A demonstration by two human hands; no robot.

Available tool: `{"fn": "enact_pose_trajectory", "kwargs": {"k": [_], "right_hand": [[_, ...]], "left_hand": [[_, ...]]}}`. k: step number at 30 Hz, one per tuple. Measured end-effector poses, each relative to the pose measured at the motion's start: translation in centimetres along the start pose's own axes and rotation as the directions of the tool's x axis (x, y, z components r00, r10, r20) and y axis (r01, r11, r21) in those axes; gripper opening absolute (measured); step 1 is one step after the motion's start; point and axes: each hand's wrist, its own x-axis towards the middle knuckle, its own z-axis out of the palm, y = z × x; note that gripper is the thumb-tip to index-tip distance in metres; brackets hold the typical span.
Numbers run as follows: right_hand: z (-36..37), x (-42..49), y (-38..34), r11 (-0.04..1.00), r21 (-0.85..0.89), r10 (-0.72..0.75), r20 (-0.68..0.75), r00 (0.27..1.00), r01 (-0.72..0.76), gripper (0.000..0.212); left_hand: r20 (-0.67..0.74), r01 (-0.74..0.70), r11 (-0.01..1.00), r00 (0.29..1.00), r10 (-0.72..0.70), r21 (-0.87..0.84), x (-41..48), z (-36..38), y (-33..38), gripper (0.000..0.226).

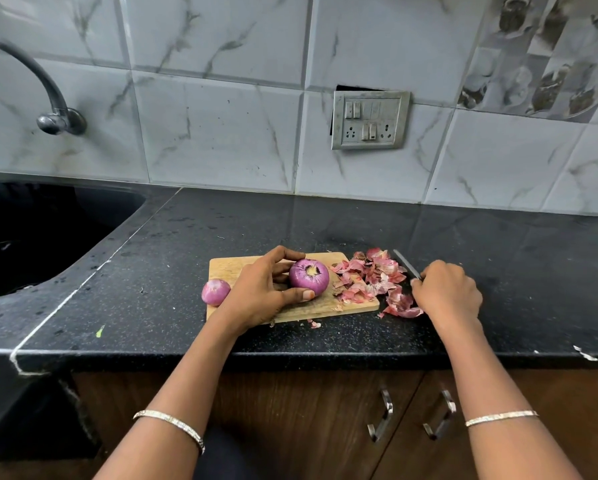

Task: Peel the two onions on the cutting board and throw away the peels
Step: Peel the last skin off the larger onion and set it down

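Note:
A large purple onion (pixel 309 279) with its skin off stands on the wooden cutting board (pixel 228 268). My left hand (pixel 261 292) grips it between thumb and fingers. A smaller peeled onion (pixel 215 291) sits at the board's left edge. A heap of pink onion peels (pixel 370 280) covers the board's right end and spills onto the counter. Just right of the peels, my right hand (pixel 446 294) holds the handle of a knife (pixel 406 263), whose blade points away toward the wall.
The black granite counter (pixel 498 271) runs along the tiled wall. A dark sink (pixel 31 237) with a curved tap (pixel 48 95) lies at the left. A switch and socket plate (pixel 370 120) is on the wall. Cabinet doors with metal handles (pixel 380 419) are below.

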Motion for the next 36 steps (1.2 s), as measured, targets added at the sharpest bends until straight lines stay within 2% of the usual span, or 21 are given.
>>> {"fn": "enact_pose_trajectory", "kwargs": {"k": [6,9,11,13,15,17,18,22,24,27,32,36], "right_hand": [[0.4,0.7,-0.3,1.0,0.021,-0.022,0.03,0.999,0.021,0.028],[0.4,-0.6,-0.9,0.998,0.03,-0.057,-0.166,0.984,0.062,0.024],[0.5,-1.8,-1.9,0.974,0.114,-0.147,-0.335,0.931,0.195,0.023],[0.6,-3.2,-3.3,0.848,0.359,-0.259,-0.362,0.896,0.39,0.022],[0.7,-4.3,-5.1,0.626,0.627,-0.372,-0.281,0.884,0.463,0.019],[1.5,-4.9,-6.6,0.444,0.796,-0.455,-0.196,0.869,0.412,0.017],[2.0,-5.0,-7.1,0.385,0.846,-0.485,-0.155,0.86,0.37,0.019],[3.2,-4.6,-8.4,0.272,0.922,-0.58,-0.073,0.812,0.277,0.023],[3.3,-4.5,-8.7,0.238,0.932,-0.561,-0.098,0.822,0.273,0.019],[3.5,-4.3,-9.0,0.241,0.927,-0.51,-0.131,0.85,0.288,0.016],[3.7,-4.1,-8.9,0.21,0.948,-0.486,-0.111,0.867,0.238,0.015],[3.4,-4.1,-8.3,0.146,0.976,-0.513,-0.065,0.856,0.162,0.017]], "left_hand": [[-0.001,0.0,1.0,1.0,0.0,-0.012,0.0,-0.1,0.0,0.059],[-0.004,-0.003,1.0,1.0,0.003,-0.008,-0.1,0.0,0.0,0.059],[-0.008,-0.002,1.0,1.0,0.002,-0.006,-0.1,0.0,0.1,0.059],[-0.009,-0.003,1.0,1.0,0.003,-0.003,-0.1,0.0,0.1,0.059],[-0.011,-0.006,1.0,1.0,0.006,-0.003,-0.1,0.0,0.1,0.058],[-0.015,-0.01,1.0,1.0,0.01,-0.014,-0.1,0.1,0.1,0.058],[-0.016,-0.013,1.0,1.0,0.012,-0.017,-0.1,0.1,0.2,0.058],[-0.021,-0.024,1.0,0.999,0.024,-0.005,-0.1,0.2,-0.2,0.056],[-0.027,-0.026,1.0,0.999,0.027,0.004,0.1,0.2,-0.5,0.055],[-0.037,-0.032,0.999,0.999,0.033,0.026,0.4,0.3,-0.8,0.055],[-0.04,-0.029,0.999,0.999,0.03,0.036,0.5,0.4,-1.0,0.056],[-0.046,-0.022,0.999,0.999,0.024,0.038,0.4,0.5,-0.9,0.056]]}}
